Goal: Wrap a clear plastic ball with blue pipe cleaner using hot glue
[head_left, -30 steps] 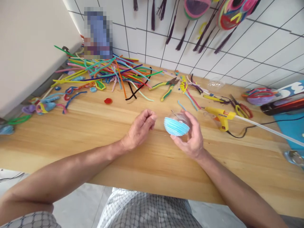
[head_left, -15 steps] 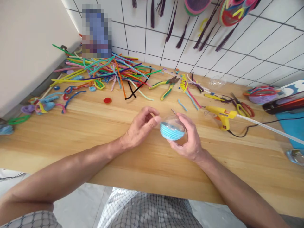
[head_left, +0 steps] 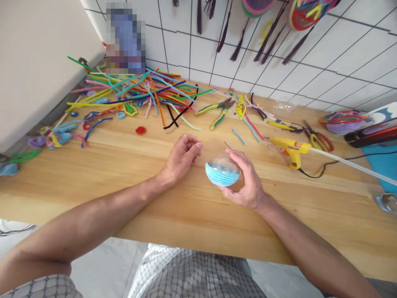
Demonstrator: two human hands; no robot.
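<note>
My right hand (head_left: 246,182) is wrapped round a clear plastic ball (head_left: 222,169) whose lower half is covered in coiled light-blue pipe cleaner, and holds it just above the wooden table (head_left: 124,174). A thin wire end sticks up beside the ball. My left hand (head_left: 181,156) rests on the table just left of the ball, fingers curled into a loose fist with nothing visible in them.
A heap of coloured pipe cleaners (head_left: 139,93) lies at the back left. Green-handled pliers (head_left: 217,111), a yellow glue gun (head_left: 290,148) with its cord, scissors (head_left: 319,140) and a bowl of coils (head_left: 341,123) lie behind and to the right. Tasselled ornaments hang on the tiled wall.
The ball has come down and left, closer to my left hand, and been turned. My left hand's fingers, pinched near the ball half a second ago, have drawn back into a loose fist.
</note>
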